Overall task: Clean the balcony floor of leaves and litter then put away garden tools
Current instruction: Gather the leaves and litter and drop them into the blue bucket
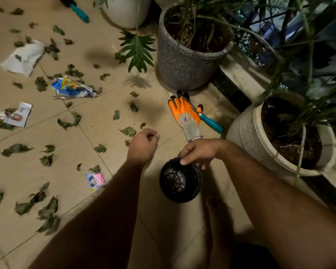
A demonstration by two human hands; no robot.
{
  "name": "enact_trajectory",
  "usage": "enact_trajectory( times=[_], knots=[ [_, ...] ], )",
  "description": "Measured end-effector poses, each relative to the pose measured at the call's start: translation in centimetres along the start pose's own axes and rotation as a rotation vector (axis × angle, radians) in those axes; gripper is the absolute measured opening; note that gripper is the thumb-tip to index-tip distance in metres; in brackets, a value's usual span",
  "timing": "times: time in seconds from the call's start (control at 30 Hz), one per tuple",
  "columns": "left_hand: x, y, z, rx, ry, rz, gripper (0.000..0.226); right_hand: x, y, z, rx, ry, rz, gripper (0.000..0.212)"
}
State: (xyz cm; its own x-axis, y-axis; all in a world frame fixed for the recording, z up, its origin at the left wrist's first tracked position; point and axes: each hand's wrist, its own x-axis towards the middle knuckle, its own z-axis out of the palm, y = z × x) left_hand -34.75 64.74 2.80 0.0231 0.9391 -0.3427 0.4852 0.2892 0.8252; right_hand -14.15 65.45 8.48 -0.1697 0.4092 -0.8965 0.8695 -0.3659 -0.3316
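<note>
Holding a small black pot (pixel 180 180) with the right hand (pixel 199 152), left hand (pixel 143 145) in an empty fist, most leaves (pixel 16 149) and wrappers (pixel 72 88) still lie on the floor (pixel 109 98)

Dry green leaves (pixel 47 210) and wrappers (pixel 72 88) are lying scattered at left; an orange glove (pixel 184 115) and teal-handled tool (pixel 209 122) are lying at centre.

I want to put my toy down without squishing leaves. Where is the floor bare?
Bare tile lies between the orange glove, the grey pot and the blue wrapper, with a few leaves at its edge. More lies below the black pot, between the arms. The left side is crowded with leaves and litter.
</note>
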Motion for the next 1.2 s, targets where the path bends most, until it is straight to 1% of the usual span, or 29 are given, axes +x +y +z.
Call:
enact_trajectory(
  times=[0.03, 0.07, 0.1, 0.13, 0.17, 0.2, 0.23, 0.27, 0.3, 0.33, 0.37, 0.4, 0.43, 0.5, 0.53, 0.57, 0.63, 0.67, 0.73, 0.8, 0.87, 0.93, 1.03, 1.1, 1.13, 1.2],
  knots=[
    [0.1, 0.1, 0.3, 0.009, -0.013, 0.014, 0.024, 0.1, 0.2, -0.6, 0.08, 0.042, -0.005, 0.042],
    [0.3, 0.2, 0.4, 0.019, -0.02, 0.027, 0.026, 0.7, 0.6, -1.3, 0.14, 0.153, -0.012, 0.044],
    [0.4, 0.1, 0.6, 0.03, -0.022, 0.034, 0.028, 1.7, 1.1, -1.8, 0.165, 0.312, -0.012, 0.044],
    [0.6, 0.0, 0.5, 0.038, -0.018, 0.036, 0.029, 3.0, 1.5, -2.3, 0.148, 0.495, -0.003, 0.044],
    [0.6, -0.3, 0.3, 0.045, -0.011, 0.033, 0.029, 4.3, 1.7, -2.5, 0.107, 0.67, 0.019, 0.048],
    [0.8, -0.6, 0.1, 0.053, -0.002, 0.03, 0.029, 5.8, 1.8, -2.7, 0.041, 0.825, 0.055, 0.06],
    [0.9, -1.0, 0.0, 0.061, 0.006, 0.026, 0.028, 7.1, 1.8, -2.8, -0.024, 0.937, 0.097, 0.078],
    [1.0, -1.5, -0.1, 0.066, 0.018, 0.019, 0.027, 8.4, 1.6, -3.0, -0.093, 1.006, 0.134, 0.095],
    [1.2, -2.0, -0.2, 0.069, 0.029, 0.015, 0.027, 9.6, 1.5, -3.3, -0.165, 1.031, 0.162, 0.107],
    [1.3, -2.4, -0.3, 0.073, 0.038, 0.014, 0.028, 10.4, 1.2, -3.6, -0.223, 1.014, 0.187, 0.112],
    [1.4, -2.8, -0.4, 0.078, 0.046, 0.014, 0.028, 11.2, 1.0, -3.9, -0.258, 0.981, 0.202, 0.111],
    [1.5, -3.0, -0.4, 0.077, 0.052, 0.014, 0.029, 11.9, 1.0, -4.2, -0.282, 0.966, 0.207, 0.103],
    [1.7, -3.1, -0.3, 0.071, 0.058, 0.012, 0.028, 12.3, 1.0, -4.2, -0.308, 0.987, 0.204, 0.088],
    [1.9, -3.3, -0.2, 0.07, 0.067, 0.013, 0.028, 12.5, 1.6, -4.2, -0.317, 1.082, 0.209, 0.056],
    [2.0, -3.2, -0.1, 0.072, 0.064, 0.016, 0.027, 12.2, 2.2, -4.1, -0.302, 1.09, 0.241, 0.048],
    [2.1, -3.2, 0.0, 0.071, 0.056, 0.017, 0.027, 11.8, 3.0, -4.1, -0.269, 1.057, 0.278, 0.046],
    [2.2, -2.9, 0.3, 0.07, 0.047, 0.03, 0.028, 11.0, 4.8, -4.4, -0.203, 0.96, 0.3, 0.048],
    [2.4, -2.7, 0.5, 0.079, 0.047, 0.04, 0.028, 10.7, 5.4, -4.7, -0.206, 0.928, 0.279, 0.047],
    [2.5, -2.5, 0.6, 0.102, 0.053, 0.052, 0.028, 10.3, 6.0, -5.1, -0.218, 0.927, 0.209, 0.044],
    [2.5, -2.6, 0.7, 0.111, 0.07, 0.049, 0.029, 10.2, 5.9, -4.8, -0.103, 0.989, 0.144, 0.041],
    [2.5, -2.7, 0.6, 0.119, 0.088, 0.045, 0.029, 10.0, 5.5, -4.6, 0.121, 1.099, 0.125, 0.038],
    [2.7, -2.8, 0.6, 0.143, 0.109, 0.049, 0.03, 9.5, 5.3, -4.5, 0.287, 1.208, 0.191, 0.04],
    [2.9, -3.0, 0.3, 0.245, 0.199, 0.066, 0.032, 9.3, 5.5, -4.1, 0.376, 1.229, 0.301, 0.043],
    [2.9, -3.1, -0.2, 0.297, 0.278, 0.044, 0.033, 9.7, 5.8, -3.3, 0.372, 1.15, 0.32, 0.047],
    [2.9, -3.3, -0.6, 0.303, 0.305, 0.023, 0.034, 9.9, 5.8, -2.7, 0.323, 1.093, 0.318, 0.052],
    [3.0, -3.8, -1.4, 0.313, 0.345, -0.027, 0.036, 9.9, 5.5, -1.7, 0.133, 1.003, 0.355, 0.058]
  ],
)
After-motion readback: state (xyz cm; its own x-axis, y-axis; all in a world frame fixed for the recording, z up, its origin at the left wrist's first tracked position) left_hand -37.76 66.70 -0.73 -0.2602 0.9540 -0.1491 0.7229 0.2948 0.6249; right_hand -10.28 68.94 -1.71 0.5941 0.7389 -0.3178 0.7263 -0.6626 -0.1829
